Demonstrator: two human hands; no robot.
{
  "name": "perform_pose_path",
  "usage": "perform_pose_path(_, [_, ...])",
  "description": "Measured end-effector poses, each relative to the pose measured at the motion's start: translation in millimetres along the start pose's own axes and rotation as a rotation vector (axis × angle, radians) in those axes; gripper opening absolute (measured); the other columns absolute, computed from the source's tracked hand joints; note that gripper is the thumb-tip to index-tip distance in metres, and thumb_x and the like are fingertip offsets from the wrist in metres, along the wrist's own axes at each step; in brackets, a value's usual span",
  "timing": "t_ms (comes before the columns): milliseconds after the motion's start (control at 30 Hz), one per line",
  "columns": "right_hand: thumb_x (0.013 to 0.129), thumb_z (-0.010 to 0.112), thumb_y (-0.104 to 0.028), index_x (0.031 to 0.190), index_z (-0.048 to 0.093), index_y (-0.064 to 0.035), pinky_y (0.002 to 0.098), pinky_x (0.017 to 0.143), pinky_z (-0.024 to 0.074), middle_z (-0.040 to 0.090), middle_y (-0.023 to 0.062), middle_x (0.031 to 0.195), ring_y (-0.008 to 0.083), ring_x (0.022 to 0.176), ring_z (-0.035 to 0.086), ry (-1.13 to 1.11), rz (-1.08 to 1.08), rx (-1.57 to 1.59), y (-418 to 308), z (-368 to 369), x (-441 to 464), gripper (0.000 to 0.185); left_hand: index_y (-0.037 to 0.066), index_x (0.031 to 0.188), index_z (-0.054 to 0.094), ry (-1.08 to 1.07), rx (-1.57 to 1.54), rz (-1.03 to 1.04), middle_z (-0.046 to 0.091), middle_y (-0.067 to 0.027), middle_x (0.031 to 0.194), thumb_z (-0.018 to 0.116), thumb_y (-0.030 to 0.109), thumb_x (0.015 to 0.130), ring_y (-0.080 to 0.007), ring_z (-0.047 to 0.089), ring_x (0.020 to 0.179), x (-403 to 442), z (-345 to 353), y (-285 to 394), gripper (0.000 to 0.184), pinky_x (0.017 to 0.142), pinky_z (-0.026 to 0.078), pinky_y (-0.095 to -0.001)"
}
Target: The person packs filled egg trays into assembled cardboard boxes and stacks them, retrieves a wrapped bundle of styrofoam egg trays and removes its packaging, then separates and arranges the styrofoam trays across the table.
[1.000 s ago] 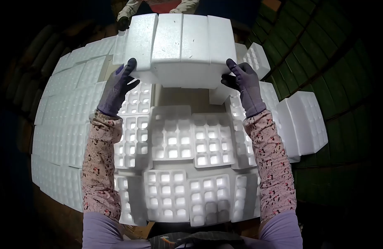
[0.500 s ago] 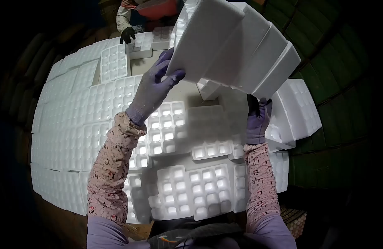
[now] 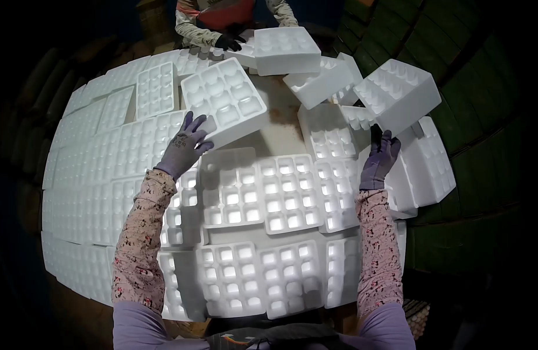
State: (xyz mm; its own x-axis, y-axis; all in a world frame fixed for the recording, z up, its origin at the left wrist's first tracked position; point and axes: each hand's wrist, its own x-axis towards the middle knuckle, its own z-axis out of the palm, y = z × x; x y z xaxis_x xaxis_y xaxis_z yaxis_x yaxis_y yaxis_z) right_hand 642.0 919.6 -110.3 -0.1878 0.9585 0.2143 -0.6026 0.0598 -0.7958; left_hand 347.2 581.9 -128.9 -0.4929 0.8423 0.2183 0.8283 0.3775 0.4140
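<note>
My left hand point(image 3: 186, 149), in a grey-purple glove, has its fingers spread at the near left corner of a white foam tray point(image 3: 227, 96) with square hollows. That tray sits tilted over the table. On the right, my right hand point(image 3: 381, 156) is raised with fingers extended, at the lower corner of another tilted foam tray point(image 3: 397, 96). Whether its fingertips press on that tray is hard to see. Between them, a further foam tray point(image 3: 318, 81) leans at an angle, and one more foam tray point(image 3: 287, 51) stands near the far side.
Rows of foam trays point(image 3: 88, 181) cover the left of the table point(image 3: 274, 131), with more in front of me point(image 3: 231, 277). Across the table, a person's dark-gloved hand point(image 3: 228, 42) touches a tray. Stacked trays point(image 3: 435, 160) stand at the right edge, beside a green slatted surface point(image 3: 479, 116).
The stack of foam trays between my hands has come apart, and its trays now lie tilted across the far side. My left hand moved left and down. The other person leaned in.
</note>
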Motion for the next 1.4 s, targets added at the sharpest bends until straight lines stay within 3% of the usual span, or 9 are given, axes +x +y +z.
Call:
perform_pose_path(167, [0.099,0.047,-0.016,0.129,0.039,0.0024,0.0392,0.101,0.0454,0.049,0.016,0.123,0.0241,0.114,0.052,-0.149,-0.12,-0.115,-19,21,-81,0.036,0.004,0.097,0.063,-0.251,0.049,0.107,0.043,-0.0105,0.142,0.067,0.019,0.083,-0.0365,0.025,0.139,15,29,-31,0.021,0.109,0.032,-0.0455])
perform_pose_path(267, [0.1,0.036,-0.009,0.131,0.039,0.0068,0.036,0.106,0.0393,0.047,0.0166,0.131,0.0258,0.117,0.05,-0.092,0.369,0.29,-28,41,-155,0.035,0.008,0.105,0.064,-0.283,0.076,0.117,0.043,-0.0086,0.142,0.065,0.024,0.084,-0.0339,0.024,0.14,34,42,-49,0.026,0.112,0.028,-0.0442])
perform_pose_path(433, [0.103,0.033,-0.038,0.141,0.028,0.0035,0.0317,0.11,0.0303,0.033,0.0195,0.145,0.0238,0.134,0.035,-0.337,0.496,-0.023,0,30,-224,0.057,0.013,0.114,0.062,-0.325,0.135,0.051,0.05,-0.0054,0.133,0.064,0.015,0.08,-0.0268,0.033,0.135,43,54,-66,0.034,0.111,0.028,-0.0413])
perform_pose_path(533, [0.098,0.038,-0.023,0.134,0.036,0.0037,0.0311,0.103,0.0354,0.043,0.0158,0.132,0.0245,0.123,0.043,-0.421,0.367,-0.535,58,31,-214,0.045,0.012,0.116,0.062,-0.287,0.143,-0.011,0.056,-0.0069,0.124,0.064,0.011,0.08,-0.0285,0.044,0.125,40,55,-67,0.036,0.107,0.033,-0.0426])
perform_pose_path(700, [0.091,0.044,-0.011,0.131,0.042,-0.002,0.0314,0.099,0.0376,0.05,0.017,0.127,0.0274,0.119,0.046,0.008,0.818,1.037,114,75,-202,0.041,0.015,0.115,0.063,-0.281,0.226,-0.088,0.059,-0.0071,0.117,0.061,0.012,0.083,-0.0263,0.049,0.118,22,69,-67,0.032,0.102,0.036,-0.0433])
perform_pose_path(833, [0.097,0.048,-0.029,0.138,0.032,0.001,0.0298,0.093,0.0431,0.051,0.018,0.125,0.0254,0.111,0.052,-0.435,0.552,0.155,173,84,-213,0.054,0.017,0.119,0.061,-0.448,0.202,-0.162,0.058,-0.0073,0.122,0.056,0.02,0.089,-0.0268,0.044,0.125,16,70,-61,0.03,0.106,0.032,-0.0437])
perform_pose_path(1000, [0.087,0.067,-0.022,0.119,0.052,0.0018,0.0263,0.075,0.0514,0.061,0.0109,0.102,0.0178,0.093,0.062,-0.493,1.131,-0.003,91,100,-188,0.043,0.02,0.126,0.055,-0.137,0.319,-0.084,0.057,-0.0063,0.123,0.053,0.027,0.091,-0.0277,0.042,0.126,1,91,-64,0.035,0.108,0.028,-0.0422])
perform_pose_path(1133, [0.084,0.067,-0.037,0.137,0.041,-0.0153,0.0458,0.094,0.0427,0.048,0.019,0.129,0.0322,0.109,0.055,-0.725,-0.393,-1.301,108,108,-148,0.063,0.022,0.145,0.033,-0.248,0.282,-0.077,0.034,-0.0148,0.146,0.047,0.038,0.095,-0.0398,0.027,0.136,-5,96,-33,0.054,0.113,0.016,-0.0536])
perform_pose_path(1400, [0.085,0.059,-0.046,0.145,0.029,-0.0172,0.05,0.106,0.0292,0.036,0.0212,0.141,0.0396,0.118,0.046,-0.908,-0.086,-1.653,163,96,-116,0.073,0.022,0.147,0.027,-0.207,0.34,-0.192,0.019,-0.0168,0.153,0.039,0.044,0.097,-0.0412,0.024,0.137,-20,131,-25,0.056,0.112,0.005,-0.06])
